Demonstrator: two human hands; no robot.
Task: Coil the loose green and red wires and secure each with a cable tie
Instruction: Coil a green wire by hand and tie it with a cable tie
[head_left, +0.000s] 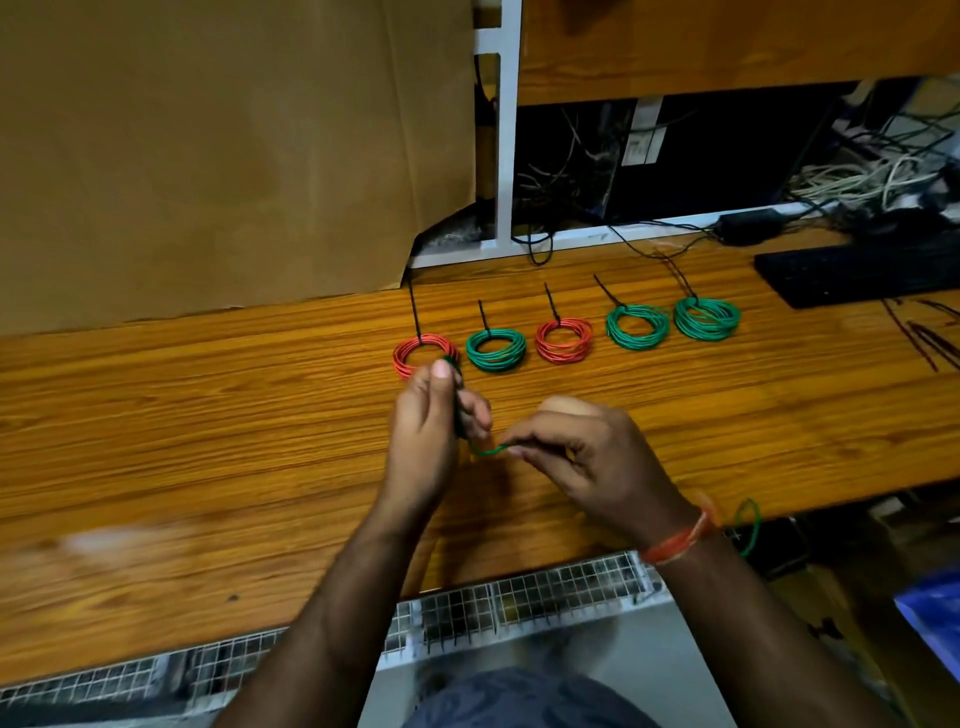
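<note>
Both hands pinch a thin green wire (485, 451), partly coiled.

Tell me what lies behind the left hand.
Behind the left hand lies a tied red coil on the wooden table; the thumb covers its near edge.
</note>
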